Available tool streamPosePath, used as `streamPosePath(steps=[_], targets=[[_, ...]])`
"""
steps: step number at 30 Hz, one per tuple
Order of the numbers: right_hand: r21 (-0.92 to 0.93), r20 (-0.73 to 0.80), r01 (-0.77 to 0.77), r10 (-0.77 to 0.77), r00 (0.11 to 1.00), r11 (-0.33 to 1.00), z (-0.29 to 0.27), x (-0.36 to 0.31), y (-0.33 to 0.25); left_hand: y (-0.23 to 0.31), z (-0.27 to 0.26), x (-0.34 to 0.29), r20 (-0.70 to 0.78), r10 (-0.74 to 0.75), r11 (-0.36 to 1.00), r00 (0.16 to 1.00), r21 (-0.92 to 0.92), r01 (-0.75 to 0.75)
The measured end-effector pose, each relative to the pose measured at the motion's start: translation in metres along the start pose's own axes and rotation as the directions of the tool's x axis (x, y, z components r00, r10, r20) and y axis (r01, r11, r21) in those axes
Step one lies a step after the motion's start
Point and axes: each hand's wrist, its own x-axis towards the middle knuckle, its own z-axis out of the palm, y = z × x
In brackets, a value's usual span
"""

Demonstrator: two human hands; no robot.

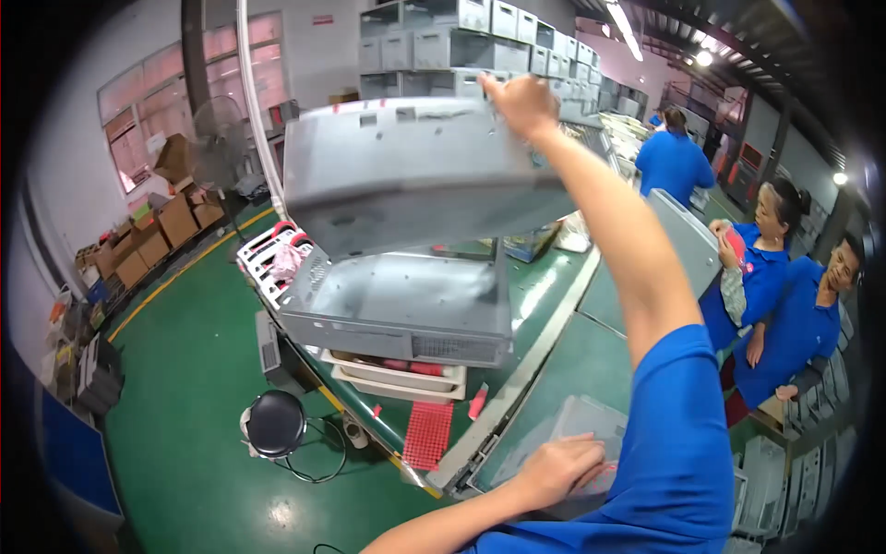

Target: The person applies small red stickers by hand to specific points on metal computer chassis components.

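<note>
Grey metal panel (415,171) — big, perforated, with bent edges — is held up in the air over the green conveyor table (544,295), tilted with its far edge high, directly above a second grey chassis (406,309) that lies flat on the table. Right hand (519,103) is closed over the panel's top right corner, arm stretched out; it alone carries the piece. Left hand (558,469) lies flat with fingers spread and slightly curled on a clear plastic sheet (572,434) at the near table edge, gripping nothing that I can see.

Step in hand looks like lifting or swinging the panel clear of the chassis below. Next move likely calls for a second grip — one corner hold on a wide sheet invites twisting — and clearance from the stacked grey bins (461,42) behind.

Smaller stuff: white trays (397,377) just below the chassis, black stool (275,423) on the floor, red pegged mat (428,434) and a red tool (478,403) near the table edge. Co-workers in blue (784,314) sit well apart on the right.
</note>
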Motion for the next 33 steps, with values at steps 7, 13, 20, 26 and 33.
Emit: streamPosePath(steps=[7,13,20,26,33], targets=[[-0.184,-0.100,0.052,-0.072,0.992,0.982,-0.120,0.013,0.128,-0.002,-0.010,0.006,0.056,-0.002,0.999,0.998,0.035,0.000],[-0.379,-0.211,-0.246,0.176,0.961,0.892,-0.177,-0.080,0.180,0.004,-0.017,0.011,0.068,0.000,0.996,0.998,0.093,-0.006],[-0.528,-0.104,-0.413,0.427,0.898,0.742,-0.130,-0.208,0.289,0.012,-0.016,0.006,0.119,-0.049,0.993,0.992,0.109,0.036],[-0.546,-0.038,-0.418,0.477,0.878,0.726,-0.123,-0.260,0.326,0.014,-0.022,0.009,0.147,-0.079,0.992,0.986,0.112,0.062],[-0.527,-0.184,-0.501,0.484,0.856,0.686,-0.132,-0.319,0.362,0.015,-0.022,0.021,0.200,-0.124,0.985,0.972,0.144,0.096]])
